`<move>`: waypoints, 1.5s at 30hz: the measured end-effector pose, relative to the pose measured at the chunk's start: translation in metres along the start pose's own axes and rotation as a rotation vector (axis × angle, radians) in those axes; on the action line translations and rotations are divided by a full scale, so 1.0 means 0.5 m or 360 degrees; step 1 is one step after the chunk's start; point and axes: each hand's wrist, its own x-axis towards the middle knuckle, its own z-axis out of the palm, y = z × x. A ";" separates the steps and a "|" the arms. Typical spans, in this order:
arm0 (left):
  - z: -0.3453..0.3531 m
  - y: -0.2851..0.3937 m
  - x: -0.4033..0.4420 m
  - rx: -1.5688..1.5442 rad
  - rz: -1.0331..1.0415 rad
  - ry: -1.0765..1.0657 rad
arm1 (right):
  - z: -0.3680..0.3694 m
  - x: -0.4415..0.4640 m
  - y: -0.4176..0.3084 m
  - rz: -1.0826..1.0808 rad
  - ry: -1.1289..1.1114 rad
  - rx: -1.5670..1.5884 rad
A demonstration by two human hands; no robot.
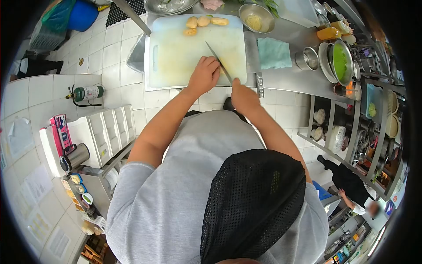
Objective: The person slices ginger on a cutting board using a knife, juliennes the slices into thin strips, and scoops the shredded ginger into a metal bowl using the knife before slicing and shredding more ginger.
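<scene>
My right hand (pixel 245 97) is closed around the handle of a kitchen knife (pixel 216 58) at the near right of a white cutting board (pixel 173 55). The long blade points away and to the left. Beside the blade, my left hand (pixel 204 75) rests on the board with its fingers curled; whatever lies under the fingertips is hidden. A little yellow shows on the board by the blade. Several peeled, pale-yellow chunks (pixel 203 21) sit at the board's far edge. Right of them stands a metal bowl (pixel 244 12) with thin yellow shreds (pixel 254 23) inside.
A folded green cloth (pixel 274 53) and a small metal pot (pixel 307 59) are on the steel counter right of the board. Farther right stands a bowl of green contents (pixel 340 63). A metal post (pixel 132 16) rises at the board's far left corner. Another person (pixel 351 185) is at the lower right.
</scene>
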 end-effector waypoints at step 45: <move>-0.016 -0.009 -0.015 0.0046 0.0051 -0.0078 | -0.061 -0.026 -0.036 0.0121 -0.0177 -0.0064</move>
